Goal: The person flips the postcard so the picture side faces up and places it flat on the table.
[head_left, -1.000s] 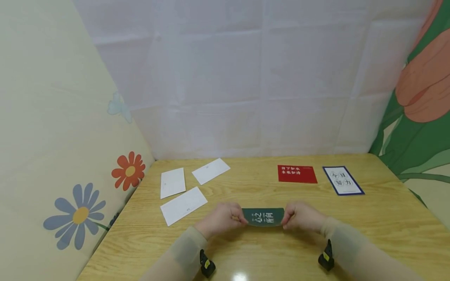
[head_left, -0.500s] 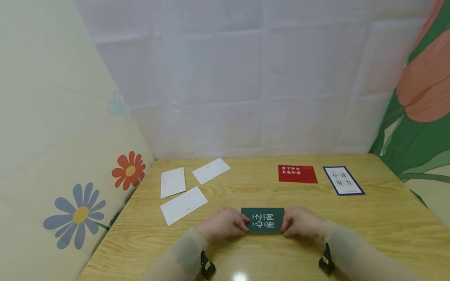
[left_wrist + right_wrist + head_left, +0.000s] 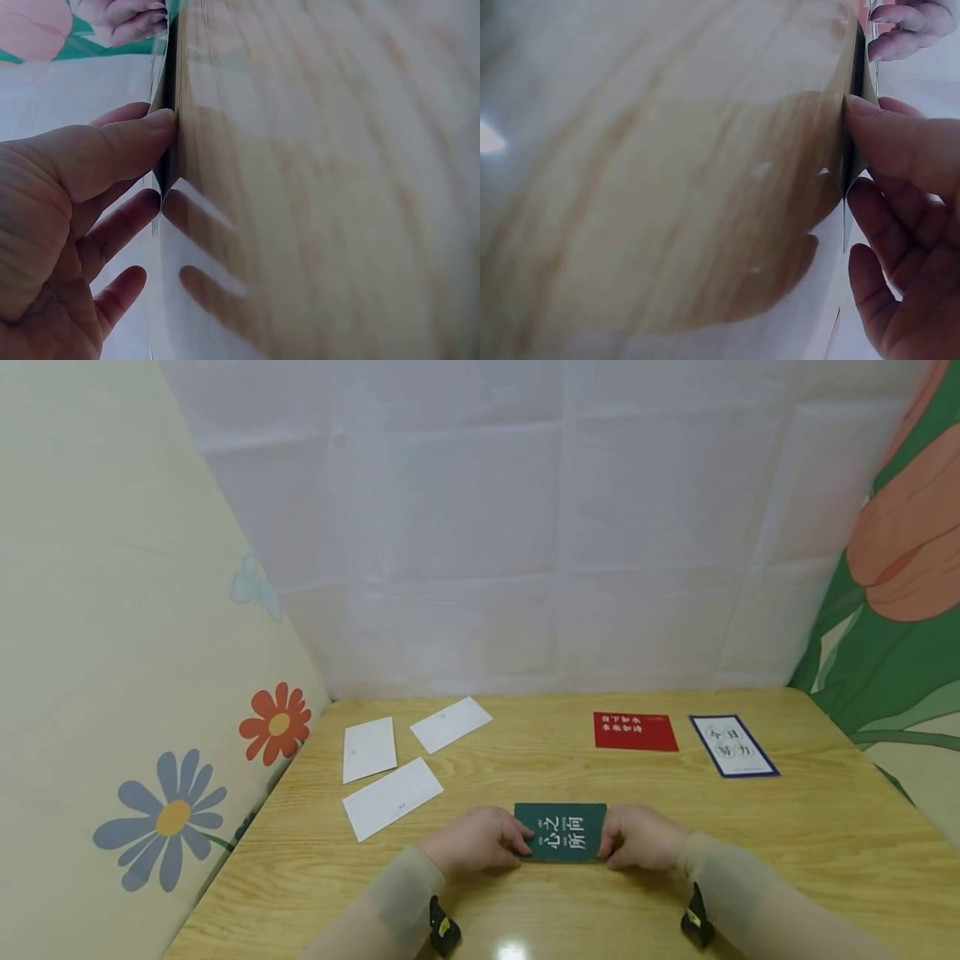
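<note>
Between my two hands lies a dark green card [image 3: 562, 832] with white Chinese characters printed sideways on it. My left hand [image 3: 480, 840] pinches its left end, the fingertips overlapping the printed face. At the opposite end my right hand [image 3: 643, 838] pinches the right edge. Both wrist views show the card almost edge-on, close over the shiny tabletop. In the left wrist view the thumb [image 3: 142, 139] is at the card's near side, the lower fingers loosely bent. The right thumb [image 3: 889, 135] presses the card's edge likewise.
Three white cards [image 3: 392, 799] lie at the left of the wooden table [image 3: 600, 910]. A red card [image 3: 635, 732] and a white card with a blue border [image 3: 735, 746] lie at the back right. White cloth [image 3: 465, 527] hangs behind the table, with flowered cloth at both sides.
The green card, tilted and bowed a second ago, has come down flatter and shows more of its face. Both hands lowered slightly with it, keeping their hold. The other cards stayed put.
</note>
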`<state>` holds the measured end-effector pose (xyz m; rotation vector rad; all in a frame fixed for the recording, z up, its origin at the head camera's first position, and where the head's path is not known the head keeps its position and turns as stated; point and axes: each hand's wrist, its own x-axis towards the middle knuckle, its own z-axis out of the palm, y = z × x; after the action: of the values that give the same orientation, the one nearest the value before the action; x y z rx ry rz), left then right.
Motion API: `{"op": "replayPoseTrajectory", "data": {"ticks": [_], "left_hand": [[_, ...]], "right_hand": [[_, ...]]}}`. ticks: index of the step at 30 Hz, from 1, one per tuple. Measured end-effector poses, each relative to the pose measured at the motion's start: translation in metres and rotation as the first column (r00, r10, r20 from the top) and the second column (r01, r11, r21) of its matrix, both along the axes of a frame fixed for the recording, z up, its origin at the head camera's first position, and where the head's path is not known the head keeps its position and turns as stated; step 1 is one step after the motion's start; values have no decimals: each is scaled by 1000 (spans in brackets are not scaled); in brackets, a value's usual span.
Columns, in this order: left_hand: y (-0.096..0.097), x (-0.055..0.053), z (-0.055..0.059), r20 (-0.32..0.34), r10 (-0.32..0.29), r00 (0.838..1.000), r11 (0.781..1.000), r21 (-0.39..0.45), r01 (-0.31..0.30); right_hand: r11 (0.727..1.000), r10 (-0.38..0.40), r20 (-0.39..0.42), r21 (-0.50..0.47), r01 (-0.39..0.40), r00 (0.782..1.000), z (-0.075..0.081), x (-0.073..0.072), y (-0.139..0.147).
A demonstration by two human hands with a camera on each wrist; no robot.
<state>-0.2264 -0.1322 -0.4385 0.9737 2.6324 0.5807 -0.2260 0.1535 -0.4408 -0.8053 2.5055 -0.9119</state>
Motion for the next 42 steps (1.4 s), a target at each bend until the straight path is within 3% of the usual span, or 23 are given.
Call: {"op": "replayPoseTrajectory", "data": {"ticks": [7, 14, 21, 26, 29, 33, 37, 42], "left_hand": [[-1, 0, 0, -20, -19, 1000, 1000, -20, 19], [-2, -1, -1, -33, -36, 999, 999, -35, 35], [-2, 0, 1, -18, -15, 1000, 1000, -28, 15], [-1, 2, 3, -20, -5, 1000, 1000, -26, 5], [-1, 2, 3, -15, -5, 1000, 1000, -20, 5], [-2, 2, 2, -12, -15, 1000, 1000, -17, 14], [-2, 1, 1, -13, -19, 1000, 999, -27, 18], [-2, 3, 1, -19, -14, 1000, 999, -33, 13]], "right_hand": [[999, 21, -26, 24, -20, 999, -1, -1, 0], [999, 22, -2, 24, -22, 1000, 0, 0, -1], [998, 41, 11, 57, -41, 999, 2, -1, -1], [994, 69, -63, 87, -63, 996, 2, -4, -2], [988, 101, -157, 130, -81, 982, 1, -5, -5], [964, 199, -248, 222, -144, 948, 2, -4, -10], [934, 278, -262, 300, -196, 924, 3, -2, -15], [924, 279, -273, 337, -180, 921, 1, -1, -18]]}}
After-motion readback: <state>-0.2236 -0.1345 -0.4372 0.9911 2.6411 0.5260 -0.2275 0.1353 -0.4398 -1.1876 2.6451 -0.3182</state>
